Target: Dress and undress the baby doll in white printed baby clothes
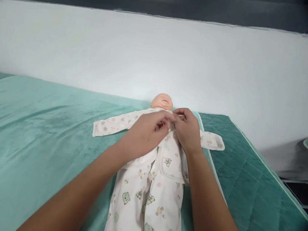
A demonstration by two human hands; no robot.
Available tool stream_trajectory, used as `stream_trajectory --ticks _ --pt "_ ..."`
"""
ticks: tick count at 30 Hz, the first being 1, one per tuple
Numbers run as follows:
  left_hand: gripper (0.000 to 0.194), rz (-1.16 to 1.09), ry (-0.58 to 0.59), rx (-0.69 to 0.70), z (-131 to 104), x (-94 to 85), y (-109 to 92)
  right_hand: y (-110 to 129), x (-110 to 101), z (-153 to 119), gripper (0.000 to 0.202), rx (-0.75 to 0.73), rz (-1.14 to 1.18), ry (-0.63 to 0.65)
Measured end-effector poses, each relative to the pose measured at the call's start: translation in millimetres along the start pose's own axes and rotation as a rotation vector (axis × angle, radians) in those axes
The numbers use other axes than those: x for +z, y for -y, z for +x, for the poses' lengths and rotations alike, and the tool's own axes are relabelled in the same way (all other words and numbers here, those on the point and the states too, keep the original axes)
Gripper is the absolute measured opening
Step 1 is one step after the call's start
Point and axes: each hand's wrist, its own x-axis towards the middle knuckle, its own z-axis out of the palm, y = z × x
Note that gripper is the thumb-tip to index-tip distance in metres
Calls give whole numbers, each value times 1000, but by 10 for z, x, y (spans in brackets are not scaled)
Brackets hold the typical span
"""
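A baby doll lies face up, its bald head (162, 101) toward the wall. It wears a white printed top (173, 162), sleeves spread to both sides, and white printed pants (146, 204). Over the upper chest, my left hand (151, 131) reaches in from the left with curled fingers at the top's front. My right hand (187, 127) meets it from the right, fingers bent and pinched at the neckline near the doll's shoulder. Both hands' fingertips nearly touch, closed on the top's fabric. The exact spot between the fingertips is hidden. The top's lower front flap hangs loose over the pants.
A light green cover (46, 138) lies under the doll. To the right is a darker quilted green mat (248, 174) with a pale edge. A white wall (108, 50) stands behind, below a dark panel (158, 1). Dark framework shows at the far right edge.
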Motion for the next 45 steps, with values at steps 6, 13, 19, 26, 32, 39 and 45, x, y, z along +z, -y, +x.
stream_trajectory --ticks 6,13,19,26,32,39,45 --pt "14 58 -323 -196 379 -150 318 -73 51 16 16 -85 -94 25" --pt "14 163 -205 -222 666 67 551 -78 82 24 18 -95 -116 46" --pt "11 -39 -330 -108 646 86 585 -69 89 61 23 -68 -116 109" --pt "15 -108 -199 -100 668 131 609 -59 72 79 24 -170 -34 124" --pt "13 -106 -268 -84 621 187 635 -54 103 85 22 -209 9 171" --pt "14 -121 -281 -87 603 211 664 -82 137 90 23 -152 -31 155" --pt "13 78 -298 -146 616 226 631 -103 156 86 26 -114 -35 115"
